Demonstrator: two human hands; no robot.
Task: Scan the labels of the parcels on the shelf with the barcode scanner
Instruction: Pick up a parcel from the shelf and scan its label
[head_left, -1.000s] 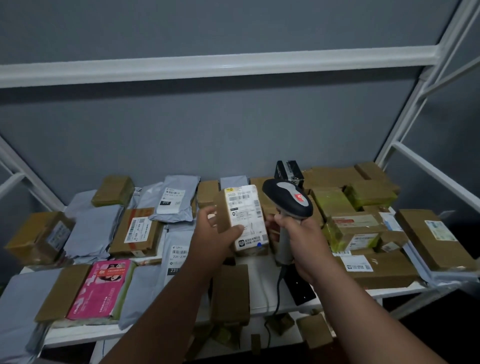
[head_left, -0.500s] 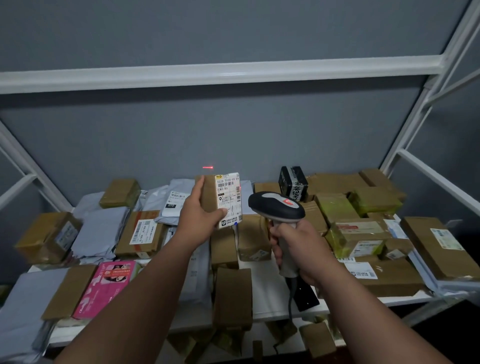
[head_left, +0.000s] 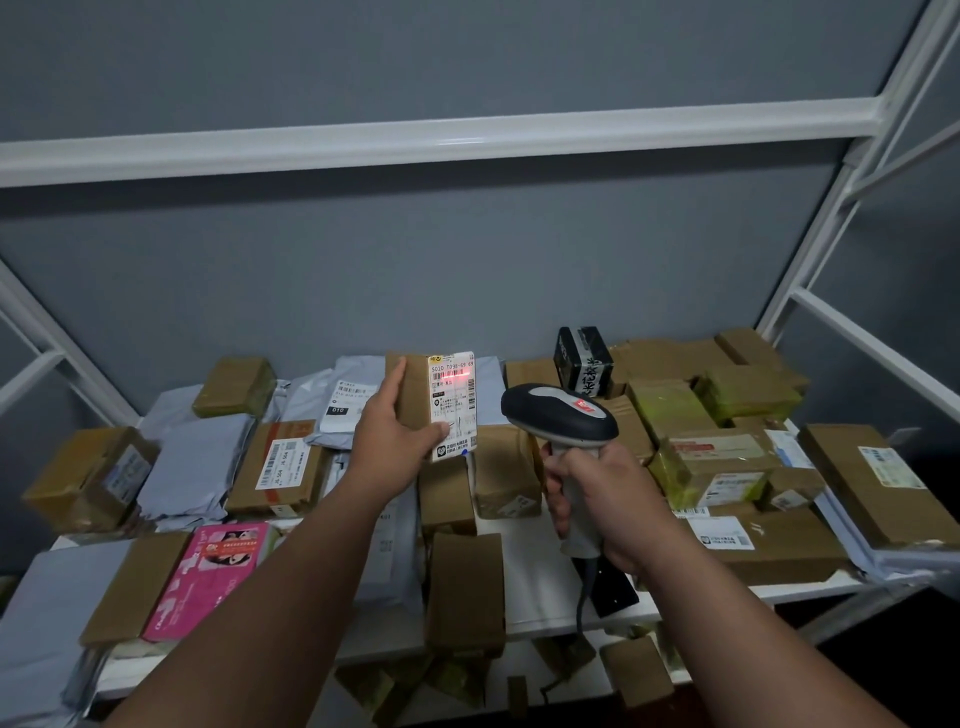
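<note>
Brown cardboard box (head_left: 415, 400), one, held upright above the shelf (head_left: 540, 597) by the left hand (head_left: 397, 434). Fingers curl round its left edge; thumb presses the lower front of its white label (head_left: 453, 402). One red scan line crosses the barcode near the label's top.

One scanner (head_left: 558, 418), dark head with grey top, just right of the box and apart from it, head aimed at the label. Right hand (head_left: 605, 499) grips the pale handle, fingers wrapped tight round it. One cable hangs from the handle's base.

Counts on the shelf, as far as readable: one pink box (head_left: 208, 577) front left; one black box (head_left: 582, 358) with white script at the back; at least four grey mailer bags (head_left: 195, 470) on the left side; many brown boxes, too overlapped for an exact count; several with yellow-green tape (head_left: 670, 410) on the right. More brown boxes lie on the tier below, partly hidden.

Against half a second ago: the red line then fell on the wall left of the box; now it sits on the barcode. Box held at much the same height, label turned slightly more toward the scanner. Scanner head in nearly the same spot. Both grips unchanged.
</note>
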